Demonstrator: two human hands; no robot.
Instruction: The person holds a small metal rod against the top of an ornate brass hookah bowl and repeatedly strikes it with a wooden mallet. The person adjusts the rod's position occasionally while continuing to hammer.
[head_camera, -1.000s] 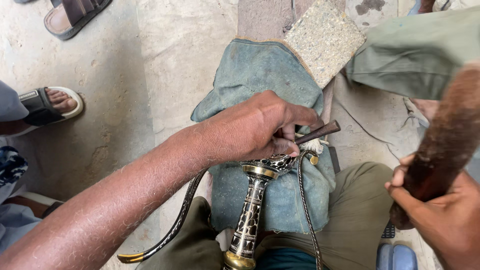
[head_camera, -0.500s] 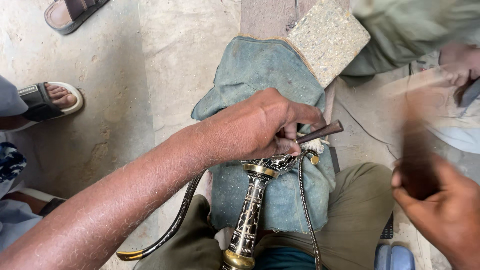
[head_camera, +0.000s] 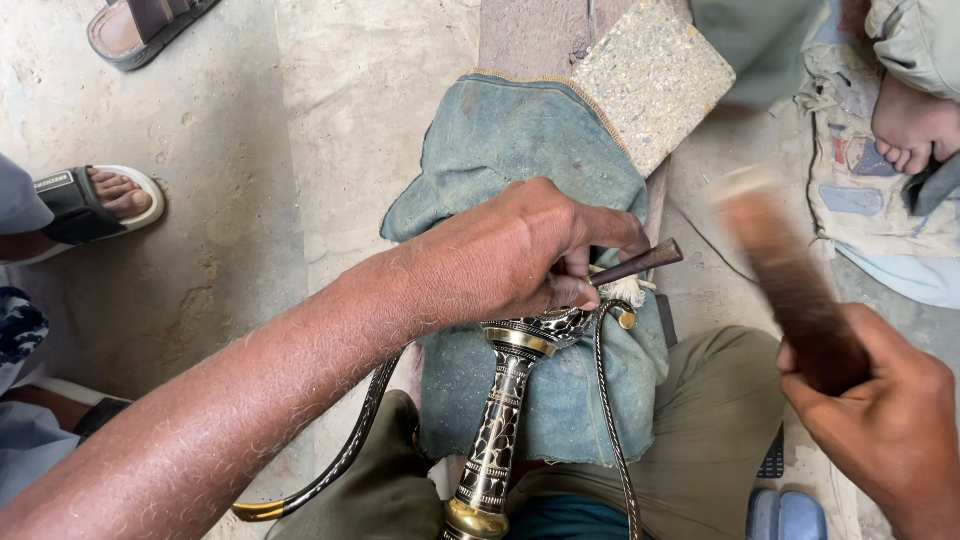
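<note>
My left hand (head_camera: 520, 255) grips a thin dark metal punch (head_camera: 640, 263), its tip set against the black-and-brass ornate sword hilt (head_camera: 500, 430). The hilt's curved guard bars (head_camera: 330, 470) arc out to both sides. It all rests on a folded blue-grey cloth (head_camera: 520, 150) over my lap. My right hand (head_camera: 880, 410) holds a thick brown wooden mallet (head_camera: 790, 280), raised at the right and blurred by motion.
A rough stone block (head_camera: 655, 75) lies at the cloth's far end on a wooden plank (head_camera: 530, 35). Another person's sandalled foot (head_camera: 95, 200) is at the left, a sandal (head_camera: 140, 30) at top left, and a bare foot (head_camera: 915, 125) on patched fabric at top right.
The mallet in my right hand has swung from the right edge up and toward the punch. My left hand and the hilt stay put.
</note>
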